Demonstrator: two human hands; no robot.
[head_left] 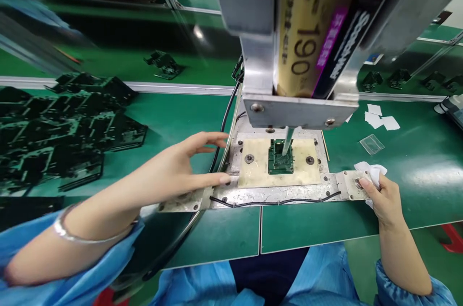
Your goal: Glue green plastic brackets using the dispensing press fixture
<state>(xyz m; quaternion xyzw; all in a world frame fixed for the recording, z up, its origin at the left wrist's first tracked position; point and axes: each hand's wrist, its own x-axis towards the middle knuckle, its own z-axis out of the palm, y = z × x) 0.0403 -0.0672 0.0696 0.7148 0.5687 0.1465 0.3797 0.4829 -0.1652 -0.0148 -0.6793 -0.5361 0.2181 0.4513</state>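
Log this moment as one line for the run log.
Left hand: open, beside metal fixture | Right hand: white cloth at fixture end | Metal nozzle: over green board

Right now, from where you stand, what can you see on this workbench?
Bench top: one, green, beneath everything.
Cartridge marked 190: one, gold, in a metal bracket above the fixture.
Metal fixture: one, silver with a cream pad, mid-bench.
Circuit board: one, dark green, on the pad.
Stacked boards: many, dark green, at left.
Paper squares: several, white, at right.
Plastic piece: one, clear, at right.
Cloth: one, white, in the right hand.
Sleeves: two, blue, on both arms.
Left hand: one, bare, at the fixture's edge.
Right hand: one, bare, on the fixture's end.
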